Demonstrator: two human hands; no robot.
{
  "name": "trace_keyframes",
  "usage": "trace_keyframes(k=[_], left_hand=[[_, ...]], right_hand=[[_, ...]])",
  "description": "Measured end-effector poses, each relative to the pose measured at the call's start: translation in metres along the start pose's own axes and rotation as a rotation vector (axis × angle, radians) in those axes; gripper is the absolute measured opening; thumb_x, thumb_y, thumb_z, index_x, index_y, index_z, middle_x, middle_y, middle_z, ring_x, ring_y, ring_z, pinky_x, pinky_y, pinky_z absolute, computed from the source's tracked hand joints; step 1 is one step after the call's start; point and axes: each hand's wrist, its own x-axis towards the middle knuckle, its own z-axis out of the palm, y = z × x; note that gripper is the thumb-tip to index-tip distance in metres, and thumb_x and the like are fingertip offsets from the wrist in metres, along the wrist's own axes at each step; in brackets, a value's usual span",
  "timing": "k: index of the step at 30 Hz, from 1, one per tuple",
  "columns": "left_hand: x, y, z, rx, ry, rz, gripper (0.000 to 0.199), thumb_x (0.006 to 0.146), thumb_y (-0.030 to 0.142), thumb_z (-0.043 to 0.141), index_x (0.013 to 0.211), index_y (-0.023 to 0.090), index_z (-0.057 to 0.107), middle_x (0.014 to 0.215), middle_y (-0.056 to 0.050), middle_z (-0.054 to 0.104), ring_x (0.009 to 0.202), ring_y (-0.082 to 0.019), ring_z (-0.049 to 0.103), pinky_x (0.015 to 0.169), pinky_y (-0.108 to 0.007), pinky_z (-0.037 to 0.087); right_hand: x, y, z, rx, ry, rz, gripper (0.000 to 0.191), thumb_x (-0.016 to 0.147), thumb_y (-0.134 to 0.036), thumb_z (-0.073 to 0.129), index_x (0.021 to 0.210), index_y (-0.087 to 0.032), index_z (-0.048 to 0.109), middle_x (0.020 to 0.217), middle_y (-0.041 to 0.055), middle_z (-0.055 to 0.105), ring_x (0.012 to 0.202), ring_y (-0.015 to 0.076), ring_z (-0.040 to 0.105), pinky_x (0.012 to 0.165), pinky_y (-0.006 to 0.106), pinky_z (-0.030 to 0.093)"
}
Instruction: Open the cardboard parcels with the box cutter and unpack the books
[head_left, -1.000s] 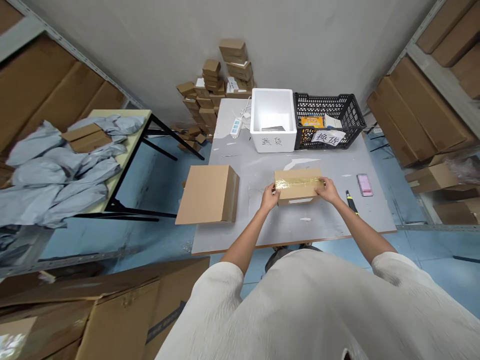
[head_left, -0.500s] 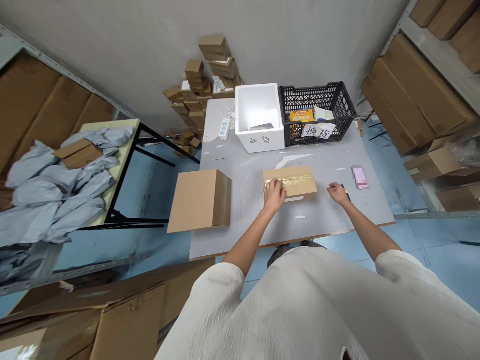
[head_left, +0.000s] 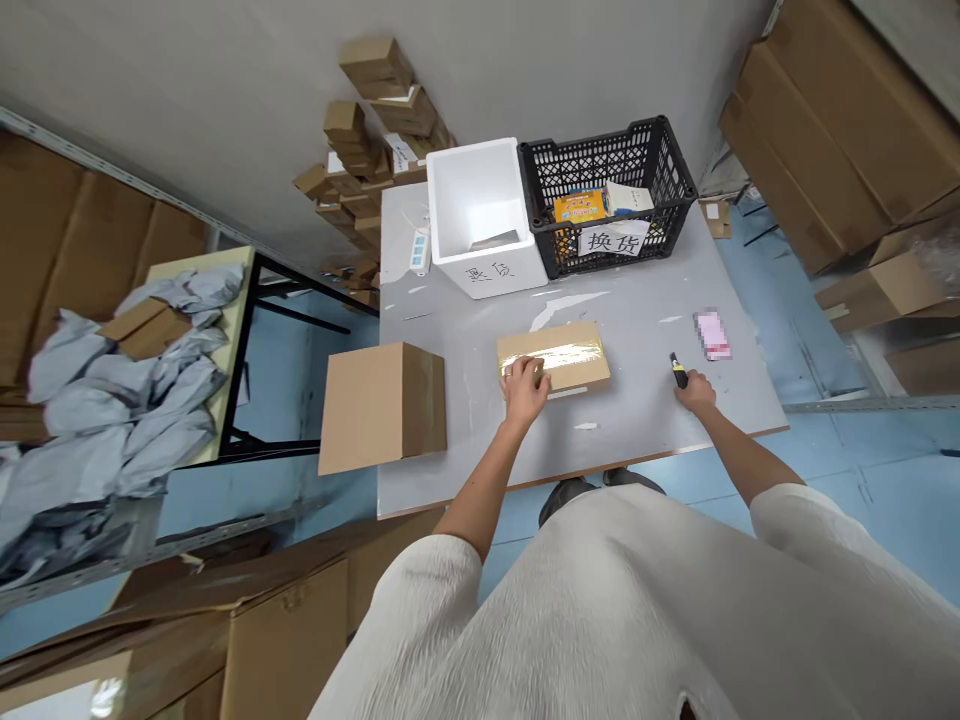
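Observation:
A small taped cardboard box [head_left: 559, 352] lies on the grey table, with a shiny strip of clear tape along its top. My left hand [head_left: 525, 388] grips the near left part of this box, fingers bent over its top and front edge. To the right, my right hand [head_left: 696, 390] is closed around a black and yellow utility knife [head_left: 679, 371], its front end pointing away from me; the blade is too small to make out. A pink, blurred item [head_left: 712, 334] lies just beyond the right hand.
A larger carton [head_left: 382, 405] stands at the table's left edge. Along the back are a white foam box [head_left: 487, 272] and a black plastic crate [head_left: 607, 200] holding small packages. A power strip [head_left: 421, 251] lies beside the foam box. Grey mailing bags [head_left: 150, 390] cover a side table.
My right hand has closed around the utility knife, which lay beside it on the table before. My left hand stays on the box. The whole view has shifted somewhat.

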Motion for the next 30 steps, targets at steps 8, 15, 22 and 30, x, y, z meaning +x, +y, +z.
trace_keyframes(k=[8,15,22,30], left_hand=[[-0.003,-0.001,0.004,0.016,0.008,-0.015,0.038,0.1,0.03,0.061,0.136,0.031,0.071,0.152,-0.012,0.063,0.149,-0.037,0.048,0.124,-0.053,0.038],[0.0,-0.01,0.006,0.011,0.005,0.048,0.034,0.101,0.03,0.061,0.134,0.03,0.072,0.15,-0.012,0.064,0.144,-0.037,0.052,0.118,-0.052,0.043],[-0.006,-0.028,-0.001,0.042,0.036,0.175,0.025,0.105,0.022,0.056,0.122,0.028,0.074,0.146,-0.01,0.068,0.14,-0.032,0.056,0.112,-0.048,0.045],[-0.014,-0.051,-0.014,0.079,0.061,0.227,0.027,0.107,0.021,0.055,0.125,0.028,0.073,0.143,-0.01,0.072,0.133,-0.031,0.062,0.112,-0.047,0.045]], right_hand=[[-0.004,0.002,0.003,0.091,0.017,-0.008,0.052,0.091,-0.024,0.072,0.141,-0.017,0.059,0.14,0.024,0.064,0.129,0.038,0.065,0.104,0.049,0.054],[-0.01,-0.043,-0.037,0.447,0.056,-0.155,0.046,0.082,-0.029,0.068,0.127,-0.018,0.071,0.114,0.0128,0.078,0.107,0.0301,0.073,0.095,0.04,0.058],[-0.026,-0.128,-0.097,0.765,-0.013,-0.399,0.034,0.095,-0.042,0.055,0.115,-0.02,0.071,0.095,0.0066,0.077,0.081,0.0211,0.073,0.063,0.028,0.052],[-0.071,-0.207,-0.121,0.549,-0.068,-0.824,0.041,0.1,-0.05,0.065,0.124,-0.018,0.076,0.111,0.009,0.083,0.093,0.0237,0.076,0.088,0.036,0.061]])
